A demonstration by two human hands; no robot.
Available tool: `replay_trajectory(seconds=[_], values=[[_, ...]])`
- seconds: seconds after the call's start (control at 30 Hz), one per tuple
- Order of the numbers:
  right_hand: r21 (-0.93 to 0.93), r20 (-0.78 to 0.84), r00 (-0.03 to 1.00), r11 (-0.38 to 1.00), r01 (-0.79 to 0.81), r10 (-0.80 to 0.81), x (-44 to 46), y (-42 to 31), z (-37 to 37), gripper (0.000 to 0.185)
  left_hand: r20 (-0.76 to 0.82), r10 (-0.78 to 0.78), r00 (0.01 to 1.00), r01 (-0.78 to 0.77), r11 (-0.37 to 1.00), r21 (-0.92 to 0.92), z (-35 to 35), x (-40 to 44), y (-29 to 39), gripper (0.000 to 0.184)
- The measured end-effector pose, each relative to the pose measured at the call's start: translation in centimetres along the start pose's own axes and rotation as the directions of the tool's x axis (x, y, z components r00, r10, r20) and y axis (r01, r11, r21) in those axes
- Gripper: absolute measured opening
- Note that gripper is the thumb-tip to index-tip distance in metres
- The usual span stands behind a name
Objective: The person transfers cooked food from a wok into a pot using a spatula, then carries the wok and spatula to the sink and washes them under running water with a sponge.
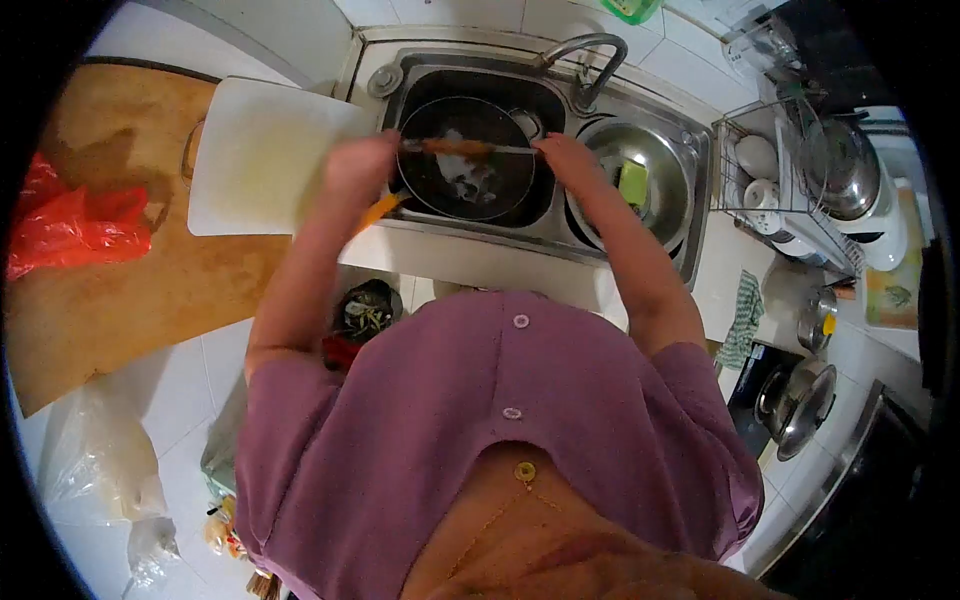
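My left hand (pixel 360 160), closed and somewhat blurred, grips one end of a long thin bar (pixel 460 147) with a reddish-brown middle; I cannot make out its kind. At the other end are the closed fingers of my right hand (pixel 568 160). The bar lies level between both hands, above a dark round pan (pixel 470 205) in the left sink basin. Shiny light patches show inside the pan. Just below my left hand an orange strip (pixel 378 210), possibly a handle, reaches toward the pan's rim; its other end is hidden by my forearm.
A white cutting board (pixel 250 160) overlaps the wooden tabletop (pixel 200 290), where a red plastic bag (pixel 80 225) lies. The faucet (pixel 600 45) arches behind the sink. A green sponge (pixel 632 185) sits in the right metal bowl (pixel 665 190). A wire dish rack (pixel 765 150) stands at the right.
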State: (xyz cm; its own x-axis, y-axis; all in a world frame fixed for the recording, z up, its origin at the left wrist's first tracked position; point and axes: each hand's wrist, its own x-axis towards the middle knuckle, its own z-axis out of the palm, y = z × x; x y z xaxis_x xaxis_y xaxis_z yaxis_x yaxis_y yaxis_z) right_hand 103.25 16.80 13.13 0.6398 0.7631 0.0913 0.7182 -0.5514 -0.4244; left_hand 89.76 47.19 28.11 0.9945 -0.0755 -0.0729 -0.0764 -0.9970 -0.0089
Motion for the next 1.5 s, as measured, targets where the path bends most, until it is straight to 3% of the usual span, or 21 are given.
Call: replay_trajectory(seconds=[0.07,0.1,0.13,0.2,0.3,0.37,0.5,0.6,0.67,0.8,0.87,0.93,1.0,1.07,1.13,1.17,1.2,1.27,1.3,1.43,1.5], values=[[0.053,0.023,0.99,0.988,-0.142,0.141,-0.6,0.0,-0.2,0.026,-0.033,-0.072,0.997,0.072,0.997,0.0,0.5,0.2,-3.8,0.018],[0.051,0.033,0.988,0.987,-0.152,0.15,-0.6,-0.6,0.0,0.026,0.058,-0.128,0.99,0.14,0.891,-0.432,1.6,0.2,-4.9,0.028],[0.105,0.031,0.992,0.986,-0.129,0.126,0.0,-1.2,0.0,0.026,0.166,-0.14,0.976,0.217,0.602,-0.768,2.6,-0.1,-5.5,0.039],[0.147,0.008,0.995,0.984,-0.101,0.101,1.7,-3.1,-0.5,0.026,-0.08,-0.007,0.997,-0.066,0.493,-0.867,5.4,0.7,-2.3,0.064],[0.146,-0.009,0.997,0.987,-0.073,0.076,3.5,-6.6,-1.4,0.025,-0.082,0.001,0.997,-0.078,0.307,-0.948,4.2,2.5,2.2,0.067],[0.137,-0.049,0.996,0.987,0.086,-0.08,4.4,-7.4,-2.3,0.027,-0.203,0.135,0.97,-0.171,-0.217,-0.961,2.7,3.7,3.0,0.047],[0.197,-0.279,0.954,0.965,0.172,-0.113,3.5,-7.3,-3.0,0.023,-0.295,0.256,0.921,-0.29,-0.058,-0.955,0.6,4.6,1.9,0.028],[0.152,-0.068,0.985,0.977,-0.146,0.158,0.3,-4.0,-3.2,0.028,-0.296,0.094,0.95,-0.288,-0.088,-0.953,-2.7,4.9,0.6,0.014],[0.059,0.184,0.875,0.883,-0.465,0.448,-3.1,-1.0,-1.3,0.042,-0.351,-0.001,0.936,-0.35,-0.065,-0.934,-4.4,5.2,-1.5,0.009],[-0.164,-0.054,0.928,0.914,-0.372,0.368,-7.9,-1.9,-2.3,0.049,-0.4,-0.02,0.916,-0.4,-0.049,-0.915,-6.5,6.1,-3.6,0.01],[0.042,0.115,0.775,0.776,-0.629,0.622,-6.5,-6.7,-10.1,0.058,-0.475,-0.031,0.879,-0.474,0.042,-0.88,-10.4,4.3,-3.7,0.014],[0.528,0.032,0.874,0.735,-0.426,0.484,-6.9,-6.6,-13.7,0.061,-0.536,-0.205,0.819,-0.54,0.039,-0.841,-12.8,2.7,-4.3,0.014],[0.766,-0.071,0.936,0.62,-0.171,0.346,-7.0,-11.7,-19.7,0.06,-0.621,-0.216,0.753,-0.657,-0.219,-0.721,-13.9,1.0,-4.9,0.013],[0.746,-0.129,0.891,0.635,-0.203,0.436,-7.2,-11.2,-17.7,0.057,-0.628,-0.188,0.755,-0.651,-0.333,-0.683,-11.0,1.6,-7.1,0.013],[0.71,-0.198,0.809,0.65,-0.27,0.553,-7.9,-9.4,-14.3,0.051,-0.383,-0.195,0.903,-0.426,-0.292,-0.856,-6.0,4.3,-3.8,0.007],[0.689,-0.242,0.753,0.654,-0.311,0.613,-8.5,-9.1,-13.3,0.048,-0.37,-0.053,0.928,-0.37,0.003,-0.929,-2.5,5.6,-2.0,0.011],[-0.08,-0.049,0.597,0.593,-0.801,0.8,-8.4,-10.9,-12.7,0.044,-0.344,0.096,0.934,-0.357,0.299,-0.885,1.4,7.9,-0.1,0.018],[-0.279,-0.244,0.821,0.774,-0.569,0.516,-11.7,-8.5,-6.2,0.05,-0.114,0.291,0.95,-0.312,0.87,-0.382,2.6,5.1,5.2,0.025],[0.087,-0.275,0.721,0.764,-0.64,0.636,-12.6,-9.9,-4.8,0.053,-0.09,0.375,0.923,-0.382,0.86,-0.339,6.0,5.9,4.0,0.025],[-0.036,-0.216,0.731,0.742,-0.669,0.648,-20.3,-13.0,-5.3,0.056,-0.296,0.314,0.902,-0.415,0.819,-0.396,2.2,7.3,1.0,0.027],[0.062,-0.209,0.662,0.685,-0.726,0.72,-25.3,-14.3,-5.9,0.055,-0.387,0.159,0.908,-0.415,0.453,-0.789,-4.9,4.5,2.3,0.023]])
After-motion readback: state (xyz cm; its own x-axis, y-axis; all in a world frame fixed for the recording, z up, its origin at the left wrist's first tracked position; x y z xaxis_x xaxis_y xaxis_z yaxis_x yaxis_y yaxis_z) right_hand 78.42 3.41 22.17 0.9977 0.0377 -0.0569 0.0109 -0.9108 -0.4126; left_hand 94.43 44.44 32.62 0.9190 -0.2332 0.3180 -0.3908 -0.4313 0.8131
